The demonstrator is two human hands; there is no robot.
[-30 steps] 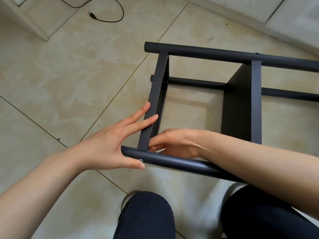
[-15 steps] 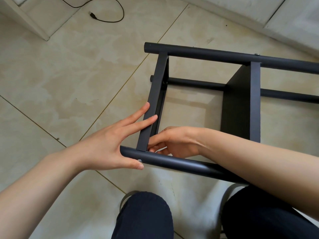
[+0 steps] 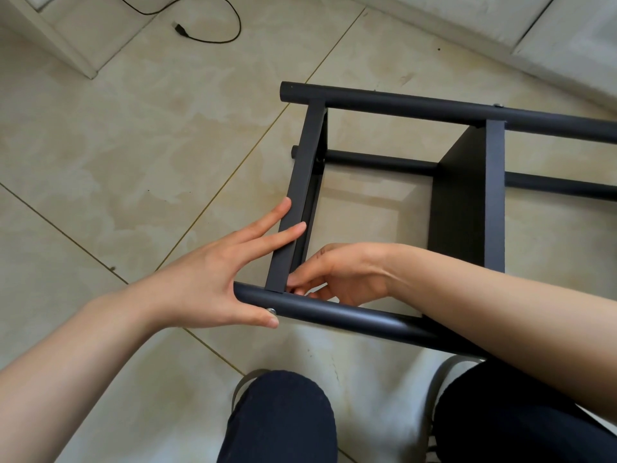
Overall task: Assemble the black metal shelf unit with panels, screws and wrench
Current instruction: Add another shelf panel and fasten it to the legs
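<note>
Shelf frame [image 3: 434, 110] lay on its side on the tiled floor [image 3: 133, 162] before my knees. My left hand [image 3: 213, 279] was spread wide, fingers flat against the end panel [image 3: 295, 208], thumb by a screw [image 3: 271, 310] in the near tube [image 3: 350, 317]. My right hand [image 3: 344, 274] pinched at the inside corner; what it held, I couldn't tell.

Beige marbled floor tiles [image 3: 133, 155] with thin gold grout lines, daylight glare. Black cable [image 3: 213, 31] far beyond the hands; white furniture base [image 3: 63, 38] beside it.
</note>
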